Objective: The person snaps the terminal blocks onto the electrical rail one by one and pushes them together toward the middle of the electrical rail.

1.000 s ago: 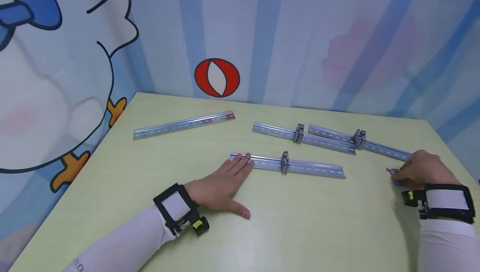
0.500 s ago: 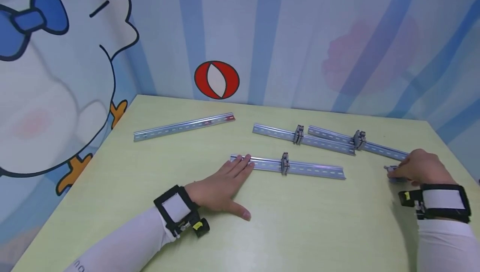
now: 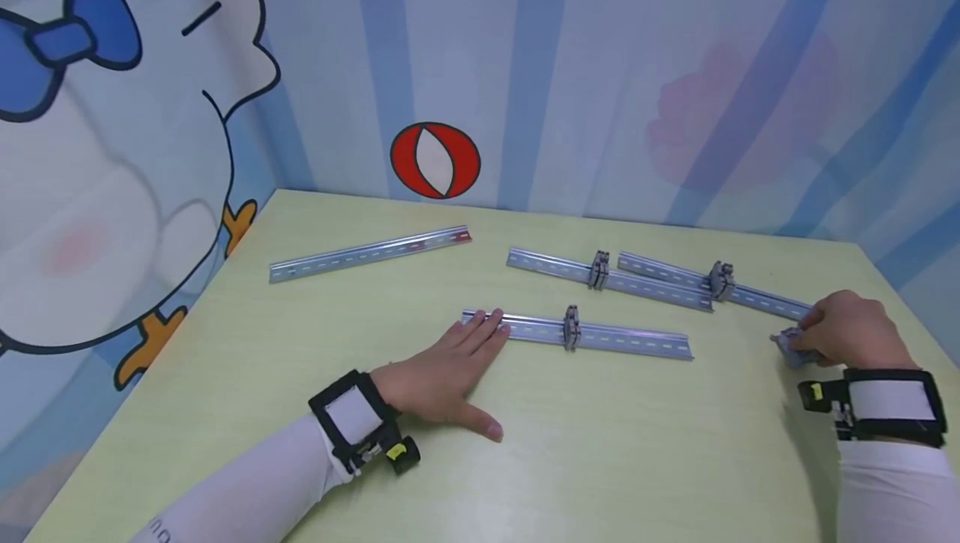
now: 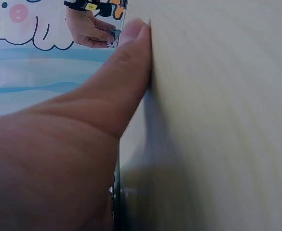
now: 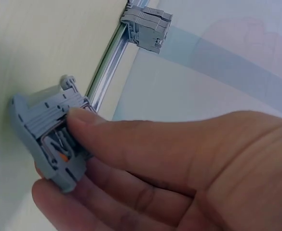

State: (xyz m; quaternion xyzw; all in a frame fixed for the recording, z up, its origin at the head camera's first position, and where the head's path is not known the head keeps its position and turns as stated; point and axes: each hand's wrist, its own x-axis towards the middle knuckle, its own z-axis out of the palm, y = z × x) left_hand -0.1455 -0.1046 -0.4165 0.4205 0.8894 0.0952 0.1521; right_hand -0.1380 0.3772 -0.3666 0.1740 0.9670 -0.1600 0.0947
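Left hand: my left hand point(image 3: 438, 376) lies flat on the pale green table point(image 3: 600, 460), fingers straight, fingertips touching the near slotted metal rail point(image 3: 600, 333).
Right hand: my right hand point(image 3: 851, 331) pinches a small grey plastic terminal block point(image 5: 51, 137).
Block location: at the table's right edge, just beside the far-right rail point(image 3: 750, 293).

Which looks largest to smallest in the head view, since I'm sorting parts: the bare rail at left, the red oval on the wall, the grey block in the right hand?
1. bare rail, longest
2. red oval
3. grey block, smallest, partly hidden by the right hand
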